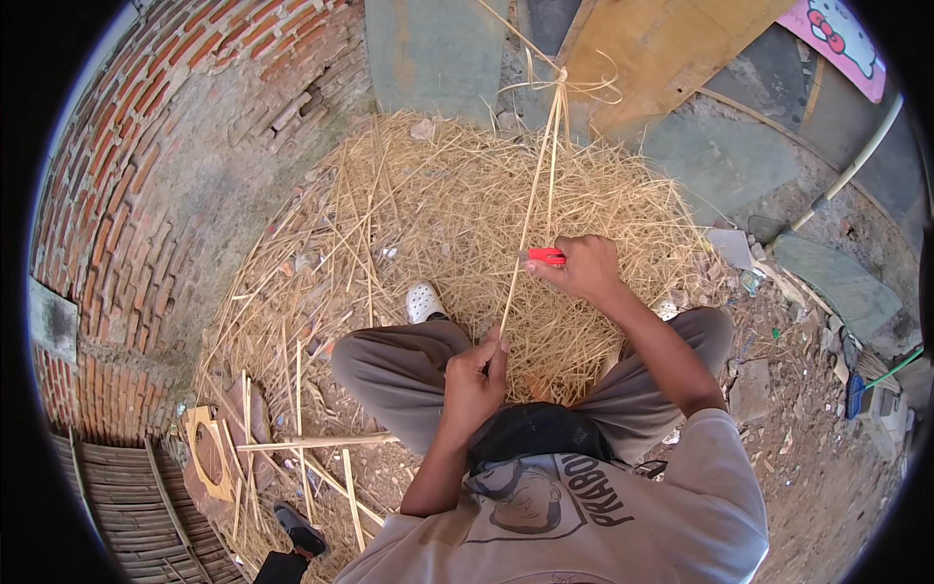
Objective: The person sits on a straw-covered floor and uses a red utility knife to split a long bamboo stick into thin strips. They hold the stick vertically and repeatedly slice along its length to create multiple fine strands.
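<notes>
In the head view, the left hand [476, 376], at the near edge of the shavings pile [452, 185], pinches a pale strip [513, 289] between its fingers; the strip stretches over the pile. Above the pile's middle, the right hand [588, 268] grips a red tool [546, 256] (its tip seemingly meeting the strip). A white clog [423, 303] stands on the pile's near-left part.
</notes>
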{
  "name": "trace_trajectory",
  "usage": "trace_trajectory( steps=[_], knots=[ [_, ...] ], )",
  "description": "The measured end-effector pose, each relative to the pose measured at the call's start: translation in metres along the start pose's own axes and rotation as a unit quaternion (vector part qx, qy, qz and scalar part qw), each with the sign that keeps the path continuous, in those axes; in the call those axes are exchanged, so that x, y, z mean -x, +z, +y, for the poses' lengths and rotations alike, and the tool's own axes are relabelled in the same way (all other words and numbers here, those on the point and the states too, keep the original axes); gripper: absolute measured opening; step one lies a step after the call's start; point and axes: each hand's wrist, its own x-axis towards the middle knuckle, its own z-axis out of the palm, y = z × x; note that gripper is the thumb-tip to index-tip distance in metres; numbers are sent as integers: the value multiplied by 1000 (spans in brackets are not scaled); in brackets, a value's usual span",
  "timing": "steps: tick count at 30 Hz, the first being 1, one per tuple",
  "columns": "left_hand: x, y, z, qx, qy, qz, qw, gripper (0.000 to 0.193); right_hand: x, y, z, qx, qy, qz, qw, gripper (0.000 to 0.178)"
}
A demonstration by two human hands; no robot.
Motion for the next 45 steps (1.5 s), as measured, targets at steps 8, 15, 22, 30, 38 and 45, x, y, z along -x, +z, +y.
trace_trajectory(
  steps=[8, 15, 22, 30, 38, 45],
  knots=[
    [7, -10, 7, -29, 0, 6, 1000, 9, 7, -11, -29, -26, -36, -73, 996, 71],
    [19, -17, 15, -37, -3, 8, 999, 8, 16, -1, -34, -10, -47, -107, 993, 73],
    [28, -17, 18, -92, 47, 0, 995, 11, 3, -5, -7, 17, -31, -34, 999, 70],
    [40, -22, 9, -122, 47, 3, 991, 18, 19, 7, -23, -7, -79, -25, 997, 76],
    [77, -24, 9, -158, 94, -60, 981, 21, -26, -2, 60, 46, 209, -86, 973, 82],
    [117, -41, 1, -91, 43, -87, 991, 23, -31, 3, 115, 88, 309, -42, 946, 86]
  ],
)
